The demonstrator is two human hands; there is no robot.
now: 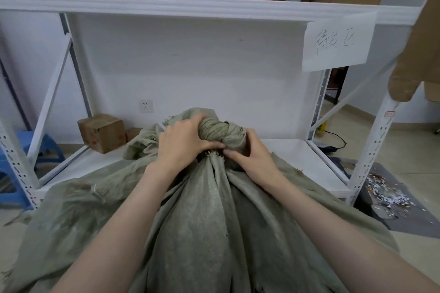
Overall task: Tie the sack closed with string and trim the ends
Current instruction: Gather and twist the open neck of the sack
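Sack (214, 233): grey-green woven cloth, filling the lower centre of the frame, its gathered neck (221, 132) twisted at mid-frame.
Left hand (181, 143): fingers curled, clasping the neck's left side.
Right hand (250, 154): closed, pinching the neck's right side.
Shelf (214, 7): white, behind.

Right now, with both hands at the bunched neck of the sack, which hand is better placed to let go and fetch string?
The right hand, probably. The left hand wraps the twisted neck of the sack, holding it shut; the right only pinches fabric below. No string is in view.
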